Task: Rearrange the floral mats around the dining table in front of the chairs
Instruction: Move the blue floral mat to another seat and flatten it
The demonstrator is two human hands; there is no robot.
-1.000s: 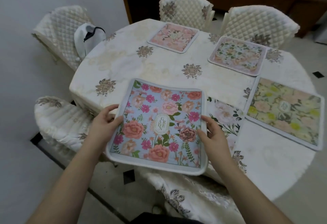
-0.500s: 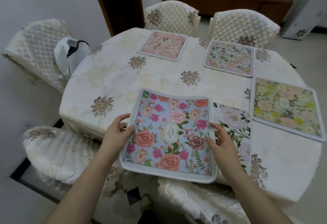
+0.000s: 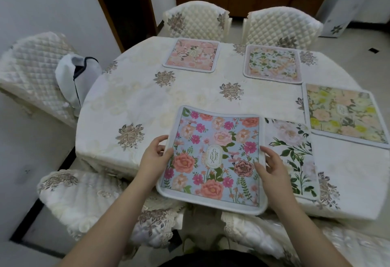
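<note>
- Left hand [image 3: 155,157] and right hand [image 3: 272,166] pinch opposite edges of the blue mat [image 3: 213,159], keeping it flat.
- Mat hangs over the near desk [image 3: 147,102] edge, overlapping the white mat [image 3: 293,150]; likely bound for the left chair [image 3: 31,72].

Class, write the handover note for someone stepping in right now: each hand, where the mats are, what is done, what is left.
Left hand and right hand grip opposite sides of the blue floral mat, whose near edge overhangs the table.
Done: pink mat and pale green-leaf mat lie before the two far chairs; yellow-green mat lies at the right edge.
White mat lies flat, partly under the blue one.
Left: probably place the blue mat at an unserved chair on the left, then check the white mat.
</note>
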